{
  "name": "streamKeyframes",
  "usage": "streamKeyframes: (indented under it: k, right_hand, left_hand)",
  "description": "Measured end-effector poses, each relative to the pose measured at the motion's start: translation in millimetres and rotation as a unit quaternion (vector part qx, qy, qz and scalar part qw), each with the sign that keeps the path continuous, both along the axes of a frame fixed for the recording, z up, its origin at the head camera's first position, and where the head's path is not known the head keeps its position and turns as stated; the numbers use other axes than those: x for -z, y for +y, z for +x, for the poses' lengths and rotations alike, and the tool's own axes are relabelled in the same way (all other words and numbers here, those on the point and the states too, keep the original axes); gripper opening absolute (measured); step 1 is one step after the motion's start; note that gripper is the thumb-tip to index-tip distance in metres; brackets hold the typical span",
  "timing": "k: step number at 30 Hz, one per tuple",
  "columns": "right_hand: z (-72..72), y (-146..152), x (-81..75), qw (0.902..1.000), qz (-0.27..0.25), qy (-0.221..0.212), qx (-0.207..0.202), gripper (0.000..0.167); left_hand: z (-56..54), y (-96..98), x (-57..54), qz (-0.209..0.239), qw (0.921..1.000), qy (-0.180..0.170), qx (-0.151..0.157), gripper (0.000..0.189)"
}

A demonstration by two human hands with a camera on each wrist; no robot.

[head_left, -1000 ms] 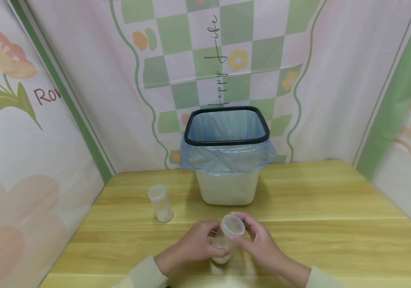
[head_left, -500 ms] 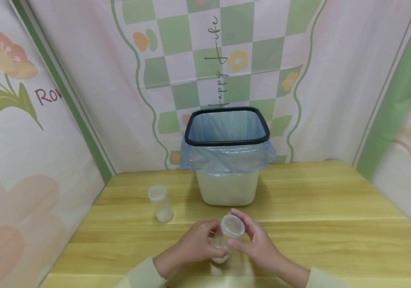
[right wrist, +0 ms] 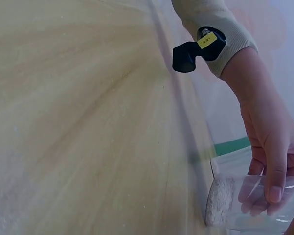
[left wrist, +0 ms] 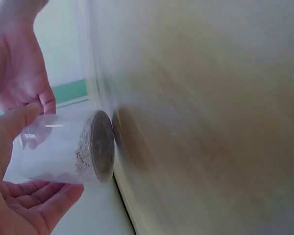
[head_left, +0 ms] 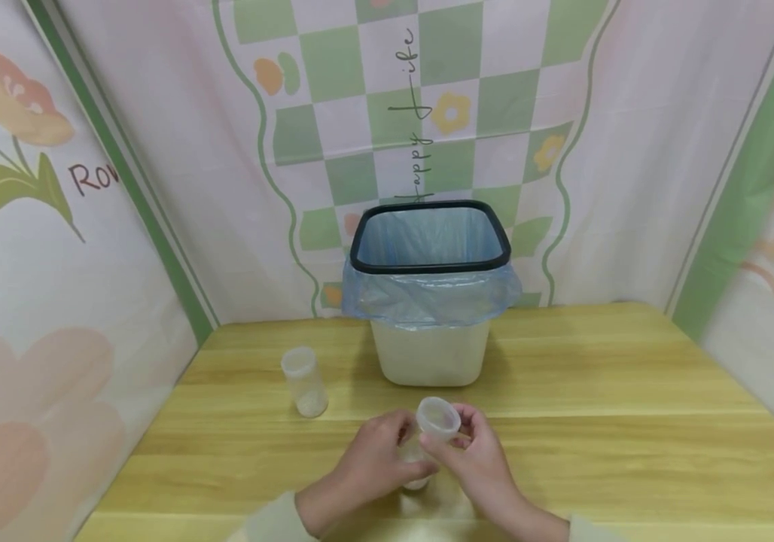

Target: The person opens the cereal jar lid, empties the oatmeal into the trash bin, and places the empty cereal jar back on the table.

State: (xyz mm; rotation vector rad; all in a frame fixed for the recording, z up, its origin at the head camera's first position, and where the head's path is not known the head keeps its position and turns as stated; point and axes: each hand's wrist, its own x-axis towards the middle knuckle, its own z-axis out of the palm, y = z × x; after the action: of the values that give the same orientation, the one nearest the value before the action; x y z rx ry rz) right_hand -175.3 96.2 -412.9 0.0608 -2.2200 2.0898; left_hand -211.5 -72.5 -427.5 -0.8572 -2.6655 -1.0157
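Near the front of the table (head_left: 631,421), both hands are busy on one clear jar (left wrist: 54,147). Left hand (head_left: 375,458) first: its fingers are wrapped round the jar's body, thumb on one side, the rest on the other. Up top, the right hand (head_left: 485,458) has the lid (head_left: 438,416), fingers narrowed to a pinch, thumb on the near side, other fingers round the far side. That lid is tilted; whether it sits snugly on the jar, I cannot tell. Jar leans right in the head view, base low over the wood. From the left wrist, we get its underside, right beside its own reflection; can't call whether the edge touches. And look at the bottom end: pale grains (right wrist: 220,201) gathered there! Over to the left, well apart, a second jar (head_left: 304,382) stands upright, more pale stuff at its base. Beyond the hands, centre stage, it's the bin (head_left: 433,357), black rim (head_left: 431,266) on top, blue liner (head_left: 431,295) hanging down outside. Behind that, a checked cloth (head_left: 509,98) with "Happy Life" written sideways. On the left sleeve (right wrist: 205,19), a black clip (right wrist: 185,57).
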Motion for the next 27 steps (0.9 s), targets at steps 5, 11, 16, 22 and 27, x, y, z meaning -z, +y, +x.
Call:
streamKeyframes:
  k: [5,11,16,22,27]
  right_hand:
    - [-1.6,-2.1,1.3,0.9998,0.004,-0.007,0.016,0.057]
    - [-3.1,-0.5,3.4,0.9997,0.005,-0.005,0.022,0.055]
    - [-8.2,5.4,4.8,0.9996,0.018,0.02,0.011,0.05]
    - [-15.7,14.7,5.9,0.9961,0.021,0.073,-0.045,0.047]
    - [-19.7,22.8,8.4,0.9853,0.024,0.117,-0.122,0.049]
  left_hand:
    - [2.0,2.4,0.6,-0.01,0.9996,0.024,-0.011,0.047]
    - [0.9,1.3,-2.1,-0.017,0.9996,0.023,0.004,0.047]
    - [-5.7,-3.7,-3.6,-0.01,0.999,0.005,0.043,0.044]
    - [-13.3,-9.5,-4.1,0.0,0.9964,-0.036,0.077,0.033]
    - [-15.6,-13.1,-4.4,0.009,0.9935,-0.061,0.095,0.033]
